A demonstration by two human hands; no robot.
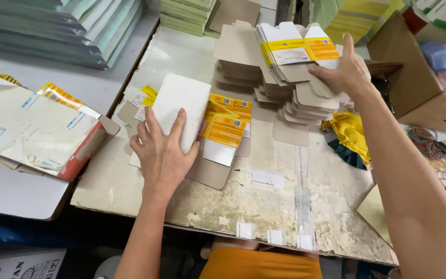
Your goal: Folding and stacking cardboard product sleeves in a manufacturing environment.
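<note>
Left hand flat and open, pressing a small pile of flattened cartons on the worn board. Right hand clamped around the top of a tall carton stack at the far edge. Likely to fan out and topple, being loose and tilted. White and yellow printed faces, grey-brown backs, flaps splayed.

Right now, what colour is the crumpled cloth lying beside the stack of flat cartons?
Yellow, with a dark green piece beneath: the crumpled cloth shows best in the head view.
</note>
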